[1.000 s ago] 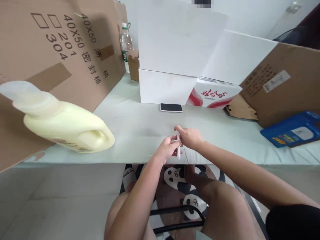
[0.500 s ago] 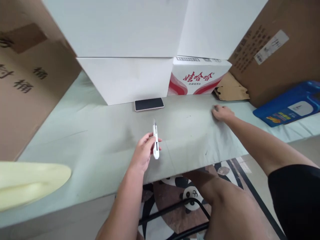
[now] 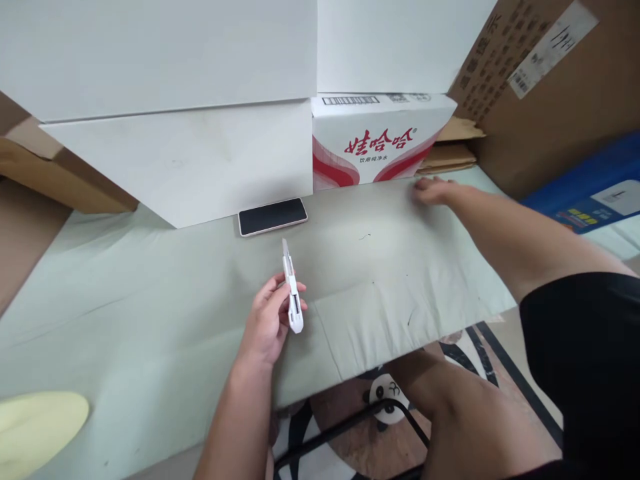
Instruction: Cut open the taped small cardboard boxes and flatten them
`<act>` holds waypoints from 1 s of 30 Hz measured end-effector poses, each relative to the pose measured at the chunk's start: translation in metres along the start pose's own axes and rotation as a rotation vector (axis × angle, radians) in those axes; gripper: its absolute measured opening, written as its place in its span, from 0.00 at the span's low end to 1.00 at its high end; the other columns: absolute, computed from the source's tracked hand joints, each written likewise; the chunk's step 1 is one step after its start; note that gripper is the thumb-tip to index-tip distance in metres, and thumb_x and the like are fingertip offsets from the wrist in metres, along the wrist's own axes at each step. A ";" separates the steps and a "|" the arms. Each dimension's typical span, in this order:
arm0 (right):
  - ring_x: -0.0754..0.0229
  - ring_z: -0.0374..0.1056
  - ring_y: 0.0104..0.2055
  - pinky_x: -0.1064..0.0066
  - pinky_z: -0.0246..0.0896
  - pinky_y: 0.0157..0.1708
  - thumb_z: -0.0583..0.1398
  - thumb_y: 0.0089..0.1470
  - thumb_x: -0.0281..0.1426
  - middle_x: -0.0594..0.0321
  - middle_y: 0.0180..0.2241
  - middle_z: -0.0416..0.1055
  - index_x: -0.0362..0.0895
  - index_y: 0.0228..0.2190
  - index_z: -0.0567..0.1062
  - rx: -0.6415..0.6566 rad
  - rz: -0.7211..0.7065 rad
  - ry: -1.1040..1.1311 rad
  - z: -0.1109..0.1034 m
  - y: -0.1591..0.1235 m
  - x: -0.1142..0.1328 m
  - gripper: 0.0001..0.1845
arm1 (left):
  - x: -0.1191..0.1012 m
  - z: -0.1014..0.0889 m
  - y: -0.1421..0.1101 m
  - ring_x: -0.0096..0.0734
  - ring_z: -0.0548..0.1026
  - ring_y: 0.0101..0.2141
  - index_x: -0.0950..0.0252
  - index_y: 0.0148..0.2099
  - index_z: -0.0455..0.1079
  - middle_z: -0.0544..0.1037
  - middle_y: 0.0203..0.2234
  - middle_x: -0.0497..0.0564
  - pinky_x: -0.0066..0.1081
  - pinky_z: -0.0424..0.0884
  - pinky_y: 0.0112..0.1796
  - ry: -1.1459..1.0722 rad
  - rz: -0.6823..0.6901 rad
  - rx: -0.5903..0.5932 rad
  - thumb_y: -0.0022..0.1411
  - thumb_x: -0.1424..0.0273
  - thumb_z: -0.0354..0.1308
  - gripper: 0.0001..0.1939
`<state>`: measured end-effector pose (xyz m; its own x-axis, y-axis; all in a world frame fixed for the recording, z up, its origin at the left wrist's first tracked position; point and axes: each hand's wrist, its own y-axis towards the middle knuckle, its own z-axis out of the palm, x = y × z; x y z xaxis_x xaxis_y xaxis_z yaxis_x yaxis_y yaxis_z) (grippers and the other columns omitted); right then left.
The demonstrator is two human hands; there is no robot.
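A white utility knife with its blade out is held in my left hand, thumb pressed on its side and the tip pointing away from me. Just beyond the blade lies a phone, dark screen up. My right hand is stretched out at the far right, low over the cloth, close to the bottom corner of the white and red carton and the folded brown cardboard. Its fingertips are blurred; whether they touch or hold anything cannot be made out.
Large white boxes stand along the back of the cloth-covered table. A brown carton and a blue jug are at the right. A pale yellow object lies at the front left. A black metal bar crosses below the table.
My right hand has moved away from me, nearer the carton and cardboard. The left hand keeps its hold on the knife. The view has shifted to the right.
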<state>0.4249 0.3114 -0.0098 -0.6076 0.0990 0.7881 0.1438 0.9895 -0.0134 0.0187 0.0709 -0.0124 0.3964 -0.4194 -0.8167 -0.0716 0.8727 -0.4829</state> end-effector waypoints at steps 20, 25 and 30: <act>0.54 0.79 0.45 0.66 0.72 0.42 0.56 0.50 0.17 0.61 0.49 0.82 0.50 0.54 0.71 0.836 -0.959 -0.539 0.276 -0.265 0.303 0.31 | -0.032 -0.106 -0.082 0.23 0.71 0.28 0.60 0.48 0.72 0.77 0.34 0.47 0.27 0.65 0.33 -0.571 0.375 -0.204 0.55 0.68 0.66 0.18; 0.50 0.76 0.52 0.56 0.69 0.54 0.57 0.55 0.19 0.55 0.53 0.78 0.48 0.45 0.66 0.493 -0.898 -0.441 0.363 -0.229 0.383 0.18 | -0.043 -0.131 -0.086 0.25 0.75 0.32 0.59 0.46 0.69 0.78 0.38 0.46 0.26 0.63 0.34 -0.854 0.289 -0.349 0.53 0.62 0.59 0.17; 0.47 0.73 0.49 0.47 0.66 0.53 0.54 0.56 0.22 0.50 0.44 0.74 0.46 0.45 0.61 0.044 -0.745 -0.193 0.421 -0.162 0.457 0.15 | -0.044 -0.136 -0.089 0.23 0.58 0.18 0.62 0.24 0.63 0.61 0.15 0.43 0.28 0.51 0.24 -0.784 0.184 -0.186 0.43 0.60 0.57 0.11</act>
<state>-0.2050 0.2407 0.0929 -0.6580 -0.5823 0.4775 -0.3856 0.8052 0.4506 -0.1169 -0.0225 0.0232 0.8823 0.0827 -0.4634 -0.3209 0.8260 -0.4635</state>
